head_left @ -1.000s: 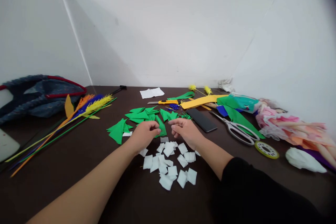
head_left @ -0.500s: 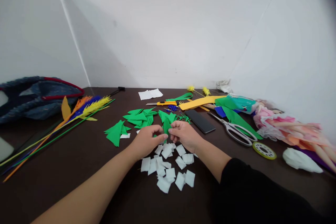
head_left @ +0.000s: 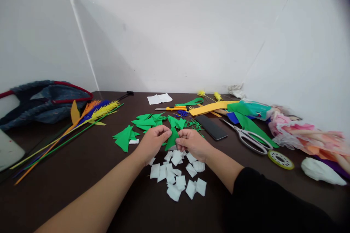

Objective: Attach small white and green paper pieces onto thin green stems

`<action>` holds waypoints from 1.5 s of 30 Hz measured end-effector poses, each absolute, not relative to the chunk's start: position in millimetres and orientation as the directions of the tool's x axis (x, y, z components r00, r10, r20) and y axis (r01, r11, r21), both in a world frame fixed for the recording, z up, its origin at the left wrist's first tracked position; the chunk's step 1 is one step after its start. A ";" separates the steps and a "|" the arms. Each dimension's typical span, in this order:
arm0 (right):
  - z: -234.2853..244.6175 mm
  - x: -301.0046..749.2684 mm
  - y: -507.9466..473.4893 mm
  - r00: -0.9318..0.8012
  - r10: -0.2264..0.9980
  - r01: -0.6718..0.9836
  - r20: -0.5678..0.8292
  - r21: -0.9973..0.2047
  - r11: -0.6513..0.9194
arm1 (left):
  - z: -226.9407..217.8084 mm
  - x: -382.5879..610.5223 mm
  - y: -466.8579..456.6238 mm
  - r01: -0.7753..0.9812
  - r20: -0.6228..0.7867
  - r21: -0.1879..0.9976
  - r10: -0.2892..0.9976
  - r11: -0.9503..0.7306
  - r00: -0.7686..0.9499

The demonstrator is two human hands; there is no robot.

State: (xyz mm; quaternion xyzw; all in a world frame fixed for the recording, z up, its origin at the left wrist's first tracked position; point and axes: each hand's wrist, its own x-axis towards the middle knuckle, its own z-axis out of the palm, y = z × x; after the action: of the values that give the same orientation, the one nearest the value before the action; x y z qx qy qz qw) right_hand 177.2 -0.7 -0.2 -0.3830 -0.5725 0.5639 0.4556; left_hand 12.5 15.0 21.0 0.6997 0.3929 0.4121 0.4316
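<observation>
Between my two hands is a small green paper piece [head_left: 172, 139], roughly triangular. My left hand [head_left: 156, 141] pinches it near its upper left edge with thumb and index finger. On its right side, the fingertips of my right hand [head_left: 194, 144] are closed on it. Just below lie many small white paper squares [head_left: 175, 179], scattered and partly overlapping. Behind and to the left are more green paper pieces [head_left: 123, 138] in loose piles, with a white square partly under one of them.
A yellow utility knife [head_left: 175, 108], a dark phone [head_left: 212, 127], scissors [head_left: 251, 140] and a tape roll [head_left: 281, 159] lie beyond and right. Dolls [head_left: 306, 131] are at the far right. Colourful paper wheat stalks [head_left: 79, 125] and a denim bag [head_left: 49, 105] sit left.
The green piece has turned and shows more of its face, with my left fingers now higher on it. The whole view has shifted slightly.
</observation>
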 end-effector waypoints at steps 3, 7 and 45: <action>-0.1 176.0 -0.3 -0.283 0.957 -0.058 0.072 -0.997 0.058 | 21.2 12.0 14.7 0.192 0.240 0.930 0.913 -0.313 0.329; 1.1 175.8 0.4 -0.252 0.965 -0.052 0.068 -0.997 0.057 | 24.1 12.4 12.9 0.217 0.229 0.925 0.913 -0.312 0.339; 1.0 177.9 3.9 -0.155 0.987 0.065 0.050 -0.996 0.061 | 15.5 0.0 35.8 0.410 0.264 0.849 0.939 -0.334 0.219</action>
State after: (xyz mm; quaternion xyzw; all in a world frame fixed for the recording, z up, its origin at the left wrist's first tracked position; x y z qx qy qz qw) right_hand 177.9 3.9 1.0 -0.4630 -0.5676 0.5052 0.4563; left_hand 0.0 35.8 15.5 0.7090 0.4758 0.4052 0.3268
